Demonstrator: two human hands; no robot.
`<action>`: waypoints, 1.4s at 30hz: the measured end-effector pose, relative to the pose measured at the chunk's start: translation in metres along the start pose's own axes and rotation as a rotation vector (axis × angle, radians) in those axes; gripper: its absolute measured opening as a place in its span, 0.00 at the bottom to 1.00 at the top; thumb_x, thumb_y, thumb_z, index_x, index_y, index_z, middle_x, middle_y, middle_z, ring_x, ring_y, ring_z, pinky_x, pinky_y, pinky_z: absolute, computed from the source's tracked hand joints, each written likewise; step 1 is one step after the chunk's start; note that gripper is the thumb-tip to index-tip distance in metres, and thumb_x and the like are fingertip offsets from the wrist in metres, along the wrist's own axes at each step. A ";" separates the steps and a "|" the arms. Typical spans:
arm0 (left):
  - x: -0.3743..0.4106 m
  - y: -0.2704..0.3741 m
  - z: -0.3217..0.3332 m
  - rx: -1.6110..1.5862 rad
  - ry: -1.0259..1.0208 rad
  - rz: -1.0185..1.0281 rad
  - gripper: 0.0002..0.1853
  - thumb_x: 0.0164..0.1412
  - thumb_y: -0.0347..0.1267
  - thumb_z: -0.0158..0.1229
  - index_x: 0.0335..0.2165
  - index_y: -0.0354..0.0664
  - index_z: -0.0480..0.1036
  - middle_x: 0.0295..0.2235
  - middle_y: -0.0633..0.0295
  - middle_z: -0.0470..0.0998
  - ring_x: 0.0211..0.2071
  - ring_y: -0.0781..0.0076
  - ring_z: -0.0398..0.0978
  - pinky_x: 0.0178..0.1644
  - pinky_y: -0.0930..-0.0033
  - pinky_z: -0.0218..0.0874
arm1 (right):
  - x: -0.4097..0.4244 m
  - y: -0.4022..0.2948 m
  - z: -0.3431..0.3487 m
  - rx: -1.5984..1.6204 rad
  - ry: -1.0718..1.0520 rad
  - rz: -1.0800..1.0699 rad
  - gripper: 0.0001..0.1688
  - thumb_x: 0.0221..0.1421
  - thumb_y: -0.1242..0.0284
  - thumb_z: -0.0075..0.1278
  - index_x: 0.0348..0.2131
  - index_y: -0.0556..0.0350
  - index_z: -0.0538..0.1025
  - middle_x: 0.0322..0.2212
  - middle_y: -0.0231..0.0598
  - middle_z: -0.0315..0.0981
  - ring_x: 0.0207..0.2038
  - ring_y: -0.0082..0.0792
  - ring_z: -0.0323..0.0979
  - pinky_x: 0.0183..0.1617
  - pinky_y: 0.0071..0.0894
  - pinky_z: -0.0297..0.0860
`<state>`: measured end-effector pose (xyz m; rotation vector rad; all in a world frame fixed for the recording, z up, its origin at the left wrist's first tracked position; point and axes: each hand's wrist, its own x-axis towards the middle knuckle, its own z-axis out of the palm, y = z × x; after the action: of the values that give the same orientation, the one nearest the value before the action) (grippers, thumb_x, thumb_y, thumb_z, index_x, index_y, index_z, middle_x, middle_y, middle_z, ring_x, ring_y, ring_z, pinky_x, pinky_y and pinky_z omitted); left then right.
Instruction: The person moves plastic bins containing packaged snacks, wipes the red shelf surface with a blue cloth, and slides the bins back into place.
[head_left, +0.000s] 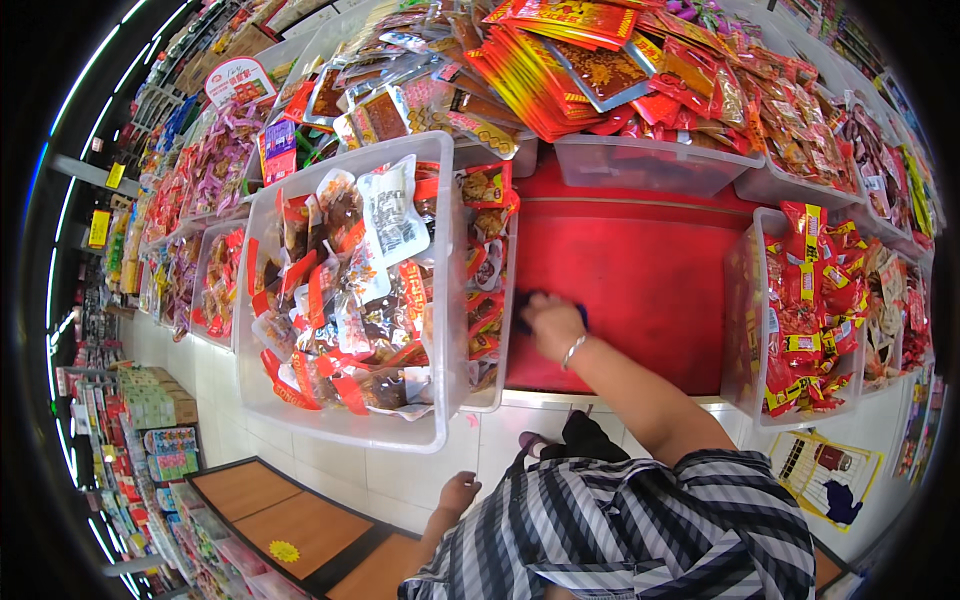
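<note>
My right hand (553, 324), with a silver bracelet at the wrist, presses a dark cloth (525, 306) onto the red shelf surface (622, 285), near its left part. Left of it stands a translucent plastic bin (448, 300) heaped with vacuum-packed snacks (391, 210); this bin overlaps another bin of snack packets (487, 330). My left hand (459, 491) hangs low beside my body over the tiled floor, with its fingers partly curled and nothing visible in it. Most of the cloth is hidden under my right hand.
A bin of red and yellow packets (806, 300) stands right of the red surface. Behind it are more bins (652, 165) piled with flat snack packs. A yellow shopping cart (825, 480) stands at lower right. A wooden-topped display (300, 525) is at lower left.
</note>
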<state>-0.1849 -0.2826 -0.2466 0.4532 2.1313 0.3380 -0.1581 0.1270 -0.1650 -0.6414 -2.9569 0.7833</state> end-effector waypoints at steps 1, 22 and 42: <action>0.006 0.003 -0.002 0.026 0.018 0.031 0.18 0.46 0.38 0.55 0.36 0.40 0.72 0.33 0.52 0.75 0.35 0.57 0.73 0.41 0.63 0.64 | -0.015 -0.008 0.003 0.014 -0.084 -0.034 0.13 0.37 0.76 0.46 0.29 0.50 0.75 0.32 0.41 0.68 0.38 0.44 0.66 0.40 0.40 0.65; 0.027 -0.032 -0.031 0.122 -0.156 0.085 0.19 0.46 0.39 0.55 0.36 0.40 0.71 0.33 0.53 0.75 0.36 0.57 0.72 0.41 0.62 0.63 | -0.120 0.135 -0.057 -0.493 0.240 0.923 0.18 0.44 0.73 0.49 0.39 0.47 0.68 0.35 0.41 0.67 0.38 0.43 0.69 0.38 0.41 0.68; 0.068 -0.145 -0.135 0.396 -0.131 0.249 0.19 0.45 0.41 0.54 0.34 0.40 0.73 0.36 0.50 0.74 0.40 0.54 0.71 0.44 0.61 0.63 | -0.112 -0.059 -0.005 0.661 0.411 0.567 0.22 0.35 0.70 0.53 0.35 0.58 0.72 0.28 0.48 0.72 0.32 0.41 0.72 0.38 0.32 0.67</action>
<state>-0.3603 -0.3919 -0.2800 0.9472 2.0157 0.0183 -0.0780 0.0387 -0.1222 -1.3681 -1.9700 1.3606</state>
